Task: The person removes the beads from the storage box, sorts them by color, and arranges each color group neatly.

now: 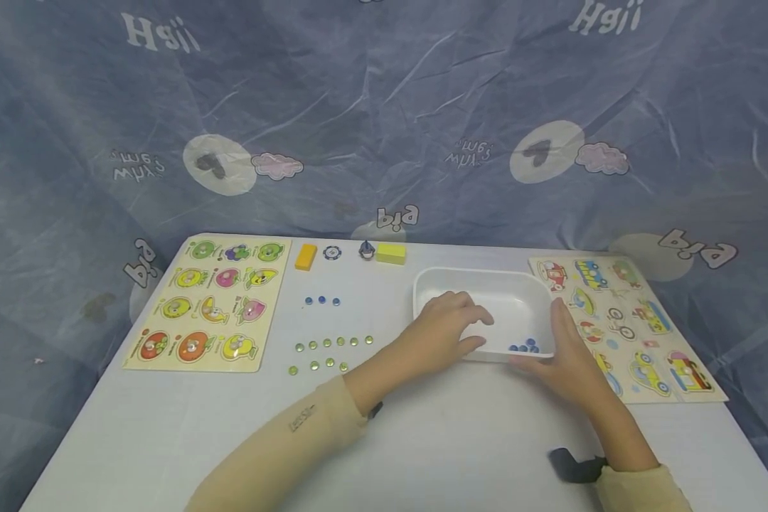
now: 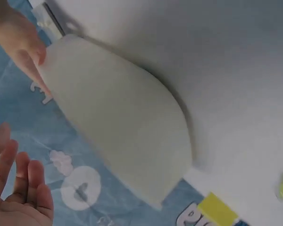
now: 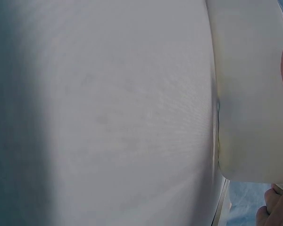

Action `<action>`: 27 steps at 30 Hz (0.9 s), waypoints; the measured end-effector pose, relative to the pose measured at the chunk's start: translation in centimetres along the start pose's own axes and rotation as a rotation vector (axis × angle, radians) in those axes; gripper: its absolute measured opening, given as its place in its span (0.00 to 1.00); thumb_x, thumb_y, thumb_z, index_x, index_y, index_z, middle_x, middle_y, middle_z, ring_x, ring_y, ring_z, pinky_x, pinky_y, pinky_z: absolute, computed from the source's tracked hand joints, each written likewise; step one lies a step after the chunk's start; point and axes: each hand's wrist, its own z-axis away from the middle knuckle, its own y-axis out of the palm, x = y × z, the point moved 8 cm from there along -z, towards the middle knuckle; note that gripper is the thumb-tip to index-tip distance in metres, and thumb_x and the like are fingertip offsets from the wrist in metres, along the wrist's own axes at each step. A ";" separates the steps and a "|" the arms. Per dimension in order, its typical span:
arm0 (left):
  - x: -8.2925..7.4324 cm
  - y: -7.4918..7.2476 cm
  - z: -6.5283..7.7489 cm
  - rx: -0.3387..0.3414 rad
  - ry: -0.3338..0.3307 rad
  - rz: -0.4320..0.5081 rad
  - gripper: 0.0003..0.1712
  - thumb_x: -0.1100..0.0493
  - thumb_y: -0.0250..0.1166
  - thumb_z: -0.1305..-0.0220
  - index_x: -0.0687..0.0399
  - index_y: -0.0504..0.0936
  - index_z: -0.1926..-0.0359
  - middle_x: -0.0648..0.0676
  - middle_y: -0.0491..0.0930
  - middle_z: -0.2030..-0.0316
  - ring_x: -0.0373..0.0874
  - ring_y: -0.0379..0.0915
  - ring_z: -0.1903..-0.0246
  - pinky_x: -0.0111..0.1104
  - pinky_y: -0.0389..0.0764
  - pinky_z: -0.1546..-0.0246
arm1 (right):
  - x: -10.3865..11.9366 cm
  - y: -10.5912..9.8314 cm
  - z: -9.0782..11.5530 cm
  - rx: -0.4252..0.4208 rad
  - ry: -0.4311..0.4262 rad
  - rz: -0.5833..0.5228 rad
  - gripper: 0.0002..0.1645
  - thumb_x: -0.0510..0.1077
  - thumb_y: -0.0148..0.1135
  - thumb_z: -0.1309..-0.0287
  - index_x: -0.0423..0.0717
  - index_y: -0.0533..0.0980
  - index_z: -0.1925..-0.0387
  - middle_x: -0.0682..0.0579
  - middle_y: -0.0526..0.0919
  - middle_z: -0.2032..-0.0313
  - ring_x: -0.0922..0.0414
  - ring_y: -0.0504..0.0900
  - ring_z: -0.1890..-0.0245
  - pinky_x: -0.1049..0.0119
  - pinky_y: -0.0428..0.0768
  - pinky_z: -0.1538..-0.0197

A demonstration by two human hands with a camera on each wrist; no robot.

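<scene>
I'm seeing the white bin [image 1: 518, 306] standing right of centre on the desk [image 1: 454, 441], with a few blue beads [image 1: 525, 347] gathering in its near right corner. My right hand [image 1: 566, 363] is grasping that corner, thumb along the near wall. My left hand [image 1: 448, 331] is hovering over the near left rim, fingers loose and holding nothing. Only the head view is showing me those beads; both wrist views are facing the bin's outer wall, which is blocking its contents. Left of the bin, three blue beads [image 1: 322, 300] are lying behind two rows of green beads [image 1: 340, 341], the left forearm reaching close by. A fruit board [image 1: 195, 306] is lying far left; the bin and right hand are covering part of a vehicle board [image 1: 614, 348]. Behind, an orange block [image 1: 305, 257], a token [image 1: 332, 252], a figure [image 1: 367, 250] and a yellow block [image 1: 391, 253] are lining the back edge.
</scene>
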 end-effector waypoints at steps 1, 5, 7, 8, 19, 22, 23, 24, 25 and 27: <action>-0.1 0.5 -0.9 0.012 -0.002 -0.003 0.16 0.50 0.64 0.39 0.40 0.79 0.50 0.42 0.75 0.60 0.35 0.69 0.57 0.28 0.70 0.52 | 0.0 0.0 0.0 0.000 0.000 -0.001 0.79 0.72 0.68 0.62 0.53 0.24 0.28 0.49 0.25 0.26 0.41 0.32 0.26 0.33 0.47 0.33; 0.1 3.1 -3.9 0.075 -0.032 0.004 0.16 0.48 0.63 0.38 0.40 0.79 0.49 0.44 0.78 0.59 0.34 0.71 0.57 0.26 0.71 0.54 | 0.1 0.1 0.1 0.004 -0.007 -0.006 0.78 0.72 0.68 0.61 0.53 0.24 0.28 0.49 0.25 0.26 0.41 0.32 0.26 0.33 0.47 0.33; 0.3 4.6 -5.1 0.118 -0.061 0.008 0.17 0.47 0.63 0.39 0.39 0.79 0.49 0.44 0.79 0.58 0.33 0.71 0.58 0.25 0.72 0.54 | 0.1 0.1 0.1 0.005 -0.013 -0.010 0.77 0.71 0.68 0.60 0.53 0.24 0.28 0.49 0.25 0.26 0.41 0.33 0.26 0.34 0.47 0.33; 0.5 5.3 -5.7 0.140 -0.078 0.013 0.17 0.47 0.63 0.39 0.39 0.78 0.49 0.44 0.79 0.58 0.33 0.71 0.58 0.25 0.72 0.55 | 0.1 0.1 0.1 0.005 -0.018 -0.014 0.77 0.70 0.68 0.60 0.53 0.24 0.28 0.49 0.25 0.26 0.42 0.32 0.26 0.34 0.47 0.33; 1.6 11.2 -8.4 0.346 -0.269 0.103 0.20 0.47 0.71 0.49 0.39 0.80 0.53 0.39 0.80 0.52 0.34 0.74 0.49 0.27 0.71 0.43 | 0.1 0.2 0.1 0.003 -0.024 -0.009 0.77 0.69 0.69 0.59 0.51 0.24 0.28 0.49 0.24 0.27 0.43 0.30 0.26 0.37 0.44 0.31; 1.6 12.0 -8.8 0.369 -0.296 0.108 0.19 0.47 0.72 0.51 0.40 0.81 0.56 0.39 0.81 0.55 0.34 0.75 0.51 0.27 0.72 0.44 | 0.1 0.0 0.0 0.001 -0.026 -0.013 0.77 0.68 0.70 0.59 0.52 0.24 0.29 0.49 0.24 0.27 0.44 0.30 0.26 0.39 0.43 0.30; 1.6 12.2 -9.0 0.372 -0.302 0.113 0.19 0.47 0.72 0.52 0.41 0.81 0.57 0.40 0.82 0.57 0.34 0.76 0.53 0.27 0.73 0.45 | 0.1 0.0 0.0 0.000 -0.028 -0.013 0.77 0.68 0.70 0.59 0.52 0.24 0.29 0.49 0.24 0.27 0.44 0.30 0.26 0.39 0.43 0.30; 1.6 12.3 -9.1 0.375 -0.308 0.118 0.18 0.48 0.73 0.52 0.41 0.82 0.59 0.39 0.82 0.58 0.34 0.76 0.55 0.27 0.74 0.46 | 0.1 0.0 0.0 -0.002 -0.030 -0.016 0.77 0.68 0.70 0.59 0.53 0.24 0.29 0.49 0.24 0.27 0.44 0.30 0.26 0.39 0.42 0.30; 1.6 12.5 -9.1 0.378 -0.315 0.126 0.17 0.48 0.73 0.53 0.41 0.82 0.60 0.39 0.83 0.60 0.34 0.76 0.56 0.27 0.74 0.47 | 0.1 0.0 -0.1 -0.002 -0.028 -0.016 0.77 0.68 0.70 0.59 0.53 0.24 0.29 0.50 0.24 0.27 0.44 0.30 0.26 0.39 0.42 0.29; 1.7 12.7 -9.2 0.381 -0.329 0.142 0.15 0.49 0.73 0.53 0.41 0.83 0.62 0.39 0.83 0.61 0.34 0.77 0.58 0.27 0.75 0.48 | 0.1 0.0 -0.1 0.000 -0.026 -0.018 0.77 0.68 0.70 0.59 0.54 0.24 0.29 0.50 0.24 0.27 0.45 0.29 0.26 0.39 0.43 0.30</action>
